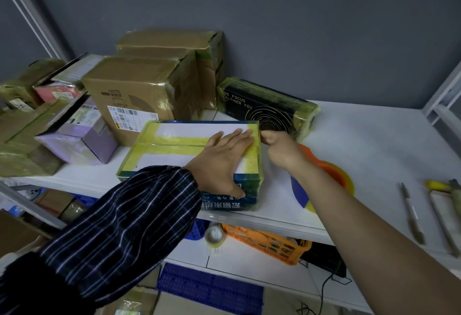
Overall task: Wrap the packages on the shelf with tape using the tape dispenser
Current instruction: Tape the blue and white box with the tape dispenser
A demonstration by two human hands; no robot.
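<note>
white shelf (361, 145), taped box (174, 145) lengthwise left-right under left hand (222, 158)

Open shelf (361, 145) surface lies right of the black box (269, 107), reaching to the pens (411, 215) near the right edge. Stacked cardboard boxes (139, 90) block the left and back against the wall (299, 27). The tape dispenser (331, 172) sits just beside the blue box (189, 145) at front.
</note>
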